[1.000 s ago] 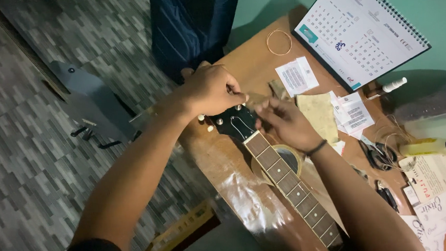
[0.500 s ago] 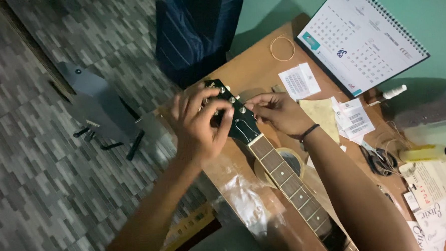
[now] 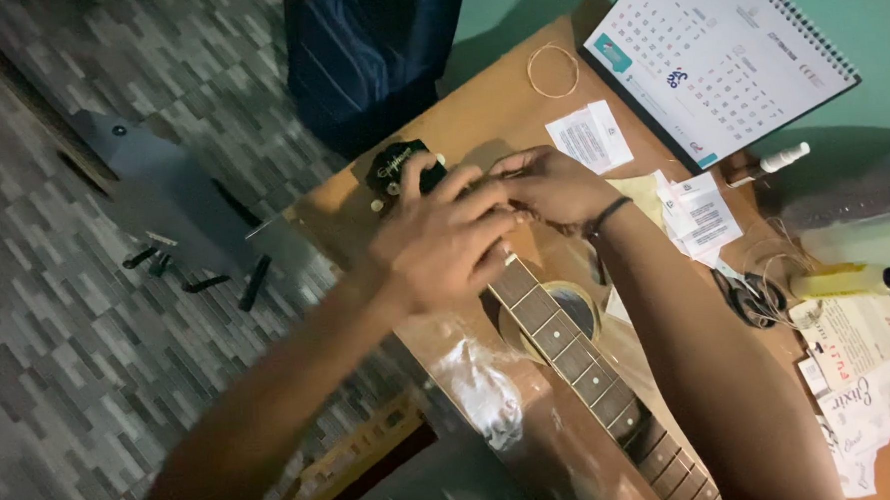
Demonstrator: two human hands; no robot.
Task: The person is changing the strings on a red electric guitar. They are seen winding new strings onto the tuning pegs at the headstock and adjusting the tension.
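Observation:
A guitar lies across the brown table (image 3: 479, 109), its black headstock (image 3: 398, 168) pointing to the far left edge and its fretted neck (image 3: 572, 352) running toward me. My left hand (image 3: 435, 245) lies over the neck just below the headstock, fingers wrapped across it. My right hand (image 3: 552, 185), with a dark band on the wrist, is curled beside it at the top of the neck, fingertips meeting the left hand's fingers. What the right fingers pinch is hidden. Both hands are blurred.
A desk calendar (image 3: 717, 58) stands at the back right, with a coiled string (image 3: 553, 70) and paper slips (image 3: 590, 136) before it. Scissors (image 3: 747, 297), a yellow bottle (image 3: 852, 280) and paper packets (image 3: 861, 392) lie right. A tape roll (image 3: 528, 328) sits under the neck, a plastic bag (image 3: 481, 388) beside it.
My left hand has slid from the tuners at the headstock's edge down onto the neck. The right hand has stayed at the top of the neck. The headstock is now uncovered.

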